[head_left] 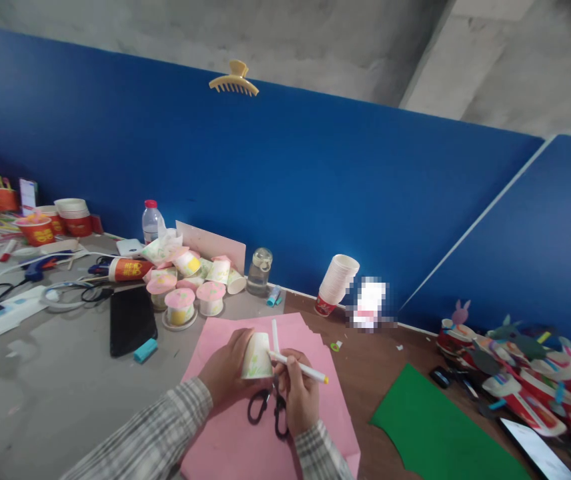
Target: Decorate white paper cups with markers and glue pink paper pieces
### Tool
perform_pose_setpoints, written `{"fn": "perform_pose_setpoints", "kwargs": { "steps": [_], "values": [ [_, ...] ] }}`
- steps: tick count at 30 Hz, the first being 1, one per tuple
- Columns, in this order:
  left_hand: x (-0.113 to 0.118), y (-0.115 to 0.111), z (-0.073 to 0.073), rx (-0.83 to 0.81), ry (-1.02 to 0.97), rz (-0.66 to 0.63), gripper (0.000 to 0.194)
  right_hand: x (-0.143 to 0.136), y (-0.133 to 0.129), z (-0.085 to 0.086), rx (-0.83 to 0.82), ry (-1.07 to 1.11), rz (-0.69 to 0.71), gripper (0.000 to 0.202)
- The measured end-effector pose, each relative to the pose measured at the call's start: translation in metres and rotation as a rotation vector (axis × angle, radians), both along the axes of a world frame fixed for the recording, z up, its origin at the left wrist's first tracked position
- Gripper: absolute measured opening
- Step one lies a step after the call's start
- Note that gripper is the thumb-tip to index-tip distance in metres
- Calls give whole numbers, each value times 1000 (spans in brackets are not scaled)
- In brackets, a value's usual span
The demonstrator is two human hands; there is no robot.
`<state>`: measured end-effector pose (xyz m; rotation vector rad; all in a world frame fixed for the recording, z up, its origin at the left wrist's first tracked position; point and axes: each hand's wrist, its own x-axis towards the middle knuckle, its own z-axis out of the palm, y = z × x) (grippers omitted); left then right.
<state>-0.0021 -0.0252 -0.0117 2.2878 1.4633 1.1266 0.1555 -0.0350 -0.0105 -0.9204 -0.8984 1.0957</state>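
Observation:
My left hand (pixel 228 365) is wrapped round a small white paper cup (pixel 257 357) with a green plant print, its wide rim facing down. In my right hand (pixel 299 390) is a white marker (pixel 305 369) with a yellow end; its tip points at the cup's side, and I cannot tell whether it touches. Under both hands lies a pink sheet (pixel 235 443). Black-handled scissors (pixel 281 417) rest on the sheet, their blades partly hidden by my hands. A white stick-like piece (pixel 275 335) lies just behind the cup.
Pink-topped paper cups (pixel 180 307) cluster behind left, near a black phone (pixel 133 320) and a glass jar (pixel 259 272). Stacked white cups (pixel 336 283) lean at the blue partition (pixel 285 180). On the right are green paper (pixel 440 427) and a pile of cup crafts (pixel 530 373).

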Motion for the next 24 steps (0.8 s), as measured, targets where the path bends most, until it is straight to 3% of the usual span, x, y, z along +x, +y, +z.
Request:
{"fn": "perform_pose_setpoints", "kwargs": {
  "steps": [24],
  "values": [
    [1, -2, 5, -32, -5, -11, 84, -2, -4, -1, 31, -29, 72, 30]
  ]
}}
